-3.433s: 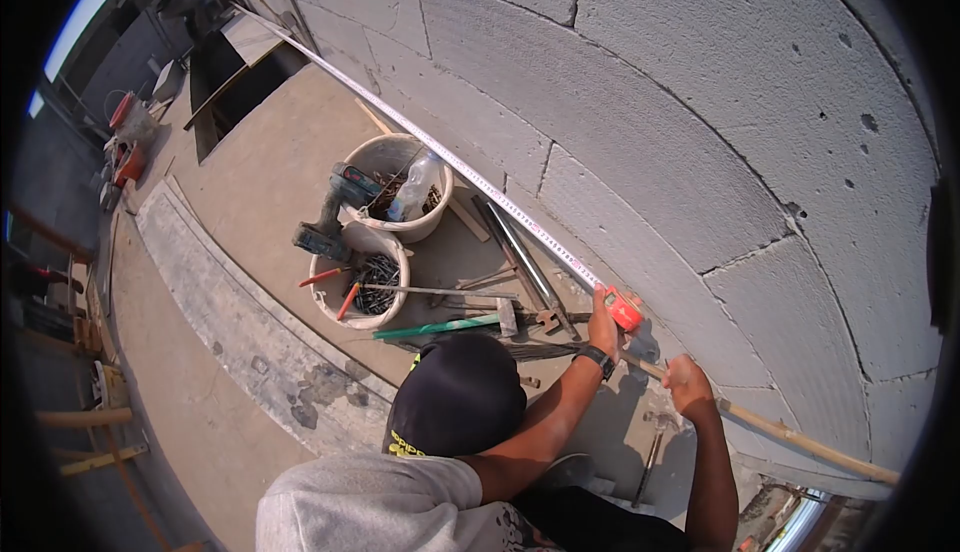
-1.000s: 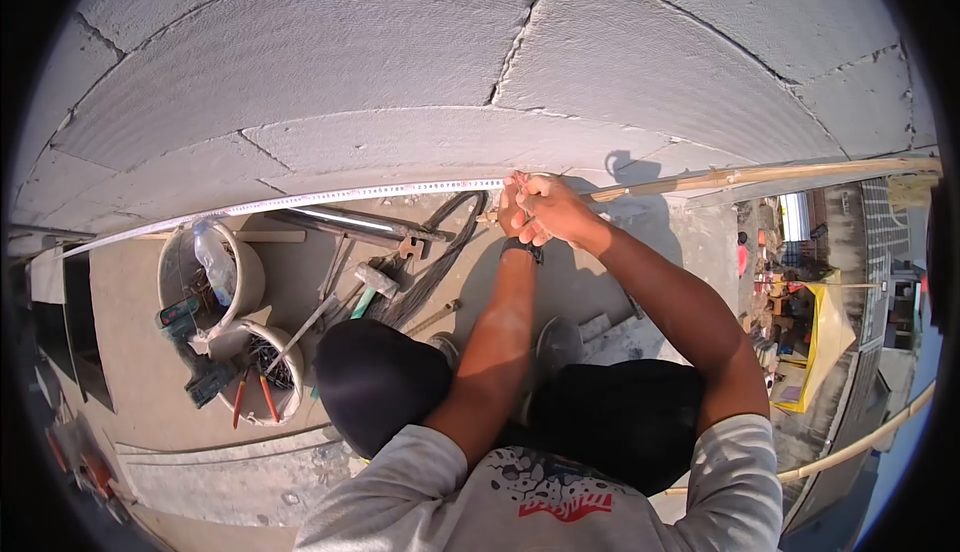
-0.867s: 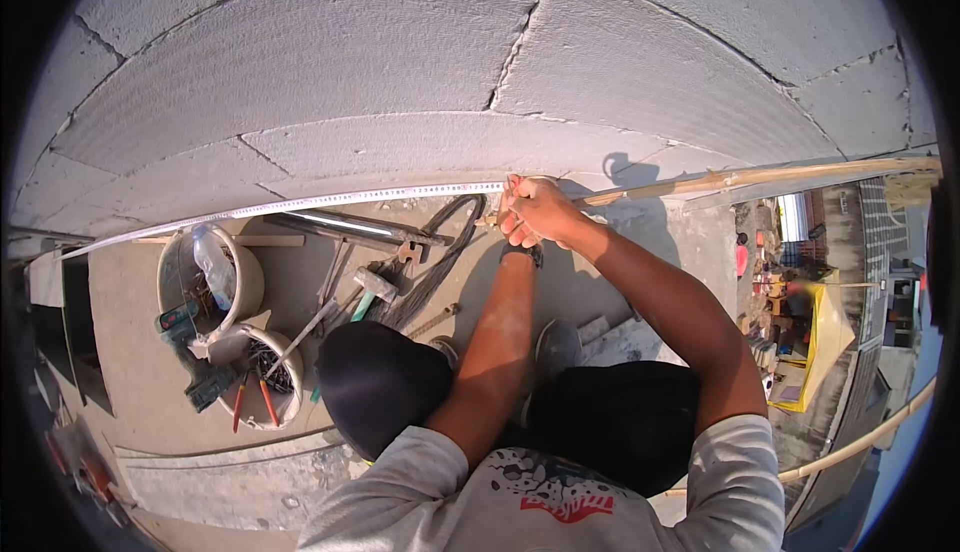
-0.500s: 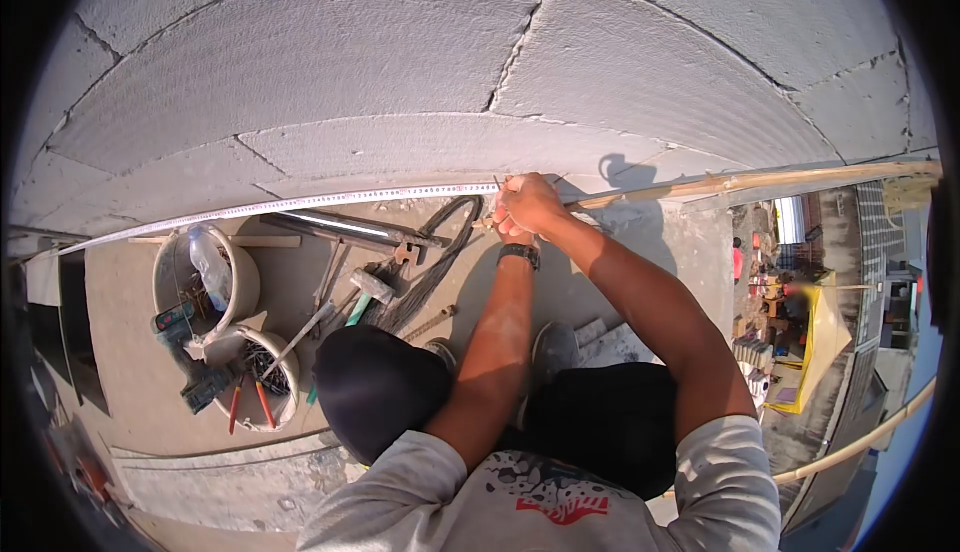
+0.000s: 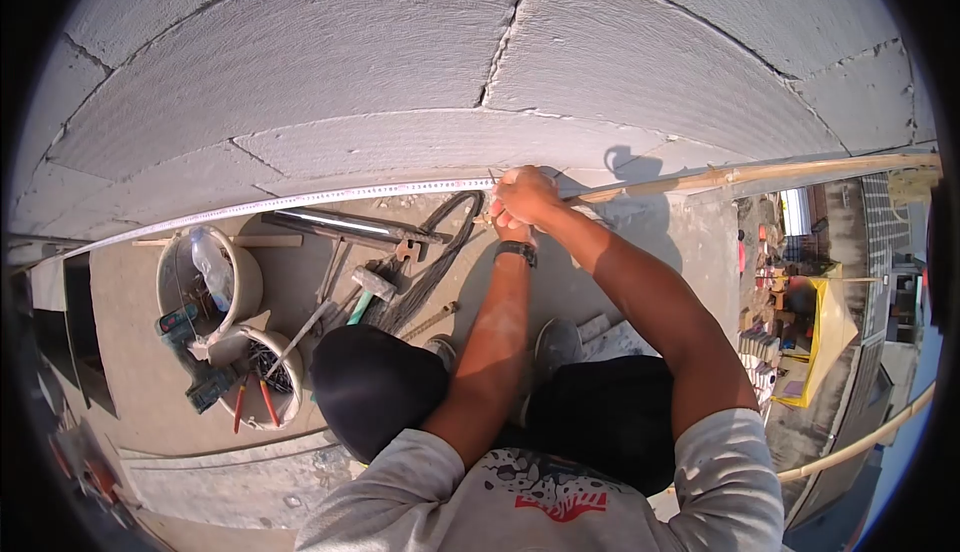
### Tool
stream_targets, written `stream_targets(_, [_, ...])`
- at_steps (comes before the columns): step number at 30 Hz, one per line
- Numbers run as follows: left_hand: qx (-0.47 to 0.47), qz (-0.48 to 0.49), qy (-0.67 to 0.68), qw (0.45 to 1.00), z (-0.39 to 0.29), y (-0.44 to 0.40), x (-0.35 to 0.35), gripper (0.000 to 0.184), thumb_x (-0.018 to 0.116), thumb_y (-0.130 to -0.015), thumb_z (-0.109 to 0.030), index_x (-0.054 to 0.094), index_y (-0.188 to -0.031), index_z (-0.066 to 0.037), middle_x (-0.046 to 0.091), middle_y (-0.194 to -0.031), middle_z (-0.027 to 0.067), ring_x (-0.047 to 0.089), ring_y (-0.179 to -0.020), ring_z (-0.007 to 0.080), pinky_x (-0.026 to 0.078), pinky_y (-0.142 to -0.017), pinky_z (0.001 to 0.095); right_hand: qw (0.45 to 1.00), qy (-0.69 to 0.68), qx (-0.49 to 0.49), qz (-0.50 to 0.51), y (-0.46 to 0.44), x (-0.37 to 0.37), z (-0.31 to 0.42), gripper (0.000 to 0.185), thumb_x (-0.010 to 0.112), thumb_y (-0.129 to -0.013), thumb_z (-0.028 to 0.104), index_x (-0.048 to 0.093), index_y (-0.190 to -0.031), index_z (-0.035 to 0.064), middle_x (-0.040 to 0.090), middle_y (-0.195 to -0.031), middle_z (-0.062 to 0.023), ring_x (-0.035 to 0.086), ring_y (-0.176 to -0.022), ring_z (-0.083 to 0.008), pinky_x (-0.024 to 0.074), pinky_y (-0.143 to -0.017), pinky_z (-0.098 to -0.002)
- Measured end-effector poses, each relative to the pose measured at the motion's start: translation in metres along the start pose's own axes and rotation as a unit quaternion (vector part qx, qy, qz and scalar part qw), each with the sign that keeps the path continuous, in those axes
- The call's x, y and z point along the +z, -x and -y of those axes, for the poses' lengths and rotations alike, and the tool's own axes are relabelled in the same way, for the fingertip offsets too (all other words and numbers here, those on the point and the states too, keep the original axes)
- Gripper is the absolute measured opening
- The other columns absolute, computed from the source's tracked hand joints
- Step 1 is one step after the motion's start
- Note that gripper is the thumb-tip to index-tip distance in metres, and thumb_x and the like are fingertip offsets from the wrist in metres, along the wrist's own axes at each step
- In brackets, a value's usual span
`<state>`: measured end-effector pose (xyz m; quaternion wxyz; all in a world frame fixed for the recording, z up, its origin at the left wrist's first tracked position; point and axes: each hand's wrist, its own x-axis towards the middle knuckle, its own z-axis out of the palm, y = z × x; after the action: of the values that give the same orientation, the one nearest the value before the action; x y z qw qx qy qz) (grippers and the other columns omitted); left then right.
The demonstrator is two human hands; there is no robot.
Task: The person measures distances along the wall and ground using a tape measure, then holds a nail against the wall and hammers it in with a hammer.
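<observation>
My left hand (image 5: 508,222), with a dark watch on its wrist, is closed at the right end of the white measuring tape (image 5: 375,191), by the foot of the block wall. The red tape case seen earlier is hidden by my hands. My right hand (image 5: 530,194) is closed above and against the left one. A thin dark piece juts up from its fingertips, too small to name. The tape runs left along the wall base. Just right of my hands, a wooden pole (image 5: 740,176) lies along the wall.
Pale block wall (image 5: 360,42) ahead. On the floor at left stand a bucket (image 5: 250,282) with a plastic bottle, another bucket (image 5: 290,407) with red-handled pliers, and a power drill (image 5: 190,357). A hammer (image 5: 372,284) and metal bars (image 5: 350,228) lie nearer. Beyond the right edge, a lower area shows.
My view has turned along the wall since the oldest frame. My right hand has moved from beside the pole onto my left hand. Lately both hands have shifted slightly left.
</observation>
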<state>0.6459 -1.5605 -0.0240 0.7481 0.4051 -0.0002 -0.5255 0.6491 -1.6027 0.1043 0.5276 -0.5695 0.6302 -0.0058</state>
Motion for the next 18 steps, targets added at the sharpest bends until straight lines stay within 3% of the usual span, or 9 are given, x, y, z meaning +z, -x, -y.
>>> stream_targets(8, [-0.053, 0.004, 0.087, 0.995, 0.005, -0.009, -0.006, 0.02, 0.051, -0.097, -0.024, 0.054, -0.114, -0.012, 0.063, -0.095, 0.0043, 0.064, -0.083, 0.016, 0.054, -0.072, 0.0318, 1.0, -0.022, -0.008, -0.007, -0.008, 0.005, -0.006, 0.022, 0.051, -0.094, 0.015, 0.062, -0.097, -0.0039, 0.07, -0.075, -0.0109, 0.064, -0.053, -0.0159, 0.0508, -0.044, -0.0281])
stream_targets(15, [-0.1, -0.05, 0.102, 0.989, -0.008, 0.0, 0.007, 0.02, 0.051, -0.098, -0.025, 0.054, -0.114, -0.014, 0.063, -0.095, 0.0039, 0.063, -0.086, 0.0158, 0.053, -0.072, 0.0316, 1.0, -0.015, -0.012, -0.002, -0.006, 0.005, -0.003, 0.025, 0.049, -0.095, 0.016, 0.062, -0.101, -0.0043, 0.07, -0.078, -0.0113, 0.064, -0.055, -0.0154, 0.0503, -0.046, -0.0278])
stream_targets(18, [-0.082, -0.03, 0.088, 0.992, -0.005, -0.003, 0.001, 0.022, 0.051, -0.098, -0.028, 0.053, -0.115, -0.014, 0.062, -0.094, 0.0021, 0.062, -0.084, 0.0143, 0.053, -0.072, 0.0305, 0.999, -0.026, -0.021, -0.012, -0.009, 0.006, -0.006, 0.025, 0.049, -0.094, 0.016, 0.062, -0.099, -0.0045, 0.07, -0.076, -0.0108, 0.064, -0.054, -0.0153, 0.0501, -0.045, -0.0281])
